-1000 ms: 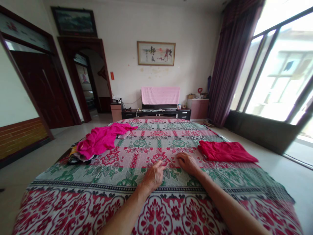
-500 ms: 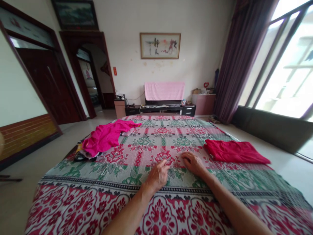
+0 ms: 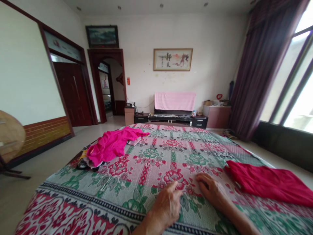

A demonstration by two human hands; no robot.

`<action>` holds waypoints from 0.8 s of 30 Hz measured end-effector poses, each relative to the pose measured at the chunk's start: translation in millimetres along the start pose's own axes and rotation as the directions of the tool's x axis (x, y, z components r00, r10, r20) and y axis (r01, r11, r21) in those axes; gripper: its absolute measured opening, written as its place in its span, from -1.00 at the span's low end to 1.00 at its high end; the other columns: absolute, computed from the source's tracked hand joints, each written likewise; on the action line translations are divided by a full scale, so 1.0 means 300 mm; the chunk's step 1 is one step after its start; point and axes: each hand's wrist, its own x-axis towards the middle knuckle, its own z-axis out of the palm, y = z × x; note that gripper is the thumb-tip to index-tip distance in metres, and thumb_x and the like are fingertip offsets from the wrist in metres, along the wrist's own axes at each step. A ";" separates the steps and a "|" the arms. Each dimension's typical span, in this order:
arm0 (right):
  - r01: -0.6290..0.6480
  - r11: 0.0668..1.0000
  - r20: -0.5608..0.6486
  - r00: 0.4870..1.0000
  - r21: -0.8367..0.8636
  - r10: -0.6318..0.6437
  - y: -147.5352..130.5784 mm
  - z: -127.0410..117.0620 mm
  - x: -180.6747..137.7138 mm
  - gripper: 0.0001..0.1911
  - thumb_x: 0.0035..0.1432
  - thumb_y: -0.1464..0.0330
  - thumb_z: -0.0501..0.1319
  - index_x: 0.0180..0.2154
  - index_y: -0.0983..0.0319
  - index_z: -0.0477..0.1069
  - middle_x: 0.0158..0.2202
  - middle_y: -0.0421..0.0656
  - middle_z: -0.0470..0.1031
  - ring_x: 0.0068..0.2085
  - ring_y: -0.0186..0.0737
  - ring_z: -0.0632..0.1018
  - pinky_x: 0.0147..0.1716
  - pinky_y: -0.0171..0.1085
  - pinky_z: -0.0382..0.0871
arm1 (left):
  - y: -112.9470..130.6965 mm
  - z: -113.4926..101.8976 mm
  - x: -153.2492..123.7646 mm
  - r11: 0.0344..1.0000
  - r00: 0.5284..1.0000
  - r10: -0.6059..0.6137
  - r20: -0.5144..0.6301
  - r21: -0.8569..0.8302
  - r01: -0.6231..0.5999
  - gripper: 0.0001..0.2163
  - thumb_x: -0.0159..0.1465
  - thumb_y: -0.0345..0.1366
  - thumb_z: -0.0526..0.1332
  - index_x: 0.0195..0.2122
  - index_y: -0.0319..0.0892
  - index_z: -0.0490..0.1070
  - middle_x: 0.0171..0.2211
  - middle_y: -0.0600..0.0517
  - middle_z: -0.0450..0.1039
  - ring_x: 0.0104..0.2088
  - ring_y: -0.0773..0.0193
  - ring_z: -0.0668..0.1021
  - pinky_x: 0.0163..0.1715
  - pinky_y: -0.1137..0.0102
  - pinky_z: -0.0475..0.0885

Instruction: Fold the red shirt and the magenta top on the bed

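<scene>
On the bedspread (image 3: 146, 163), left hand (image 3: 167, 205) and right hand (image 3: 212, 192), fingers (image 3: 174, 187) half-open, empty.

Daylight pours in through the tall window (image 3: 297, 85) at the right edge, blown out to white glare. The room is evenly bright, with soft, faint shadows on the floral bedspread (image 3: 146, 163). Wide-angle distortion bows the door frame (image 3: 55, 85) at the left, and the bedspread's near corners look slightly smeared
</scene>
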 end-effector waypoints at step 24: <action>0.038 0.997 0.049 0.998 -0.068 -0.035 0.103 0.017 0.039 -0.73 -0.01 0.24 0.08 -0.32 0.16 0.50 -0.21 -0.03 0.55 -0.18 -0.03 0.54 -0.14 -0.12 0.38 | 0.026 -0.054 0.035 0.990 0.995 0.085 0.054 0.112 -0.090 -0.76 0.14 -0.43 0.04 -0.25 -0.28 0.46 -0.25 -0.09 0.46 -0.26 0.26 0.48 -0.23 0.43 0.47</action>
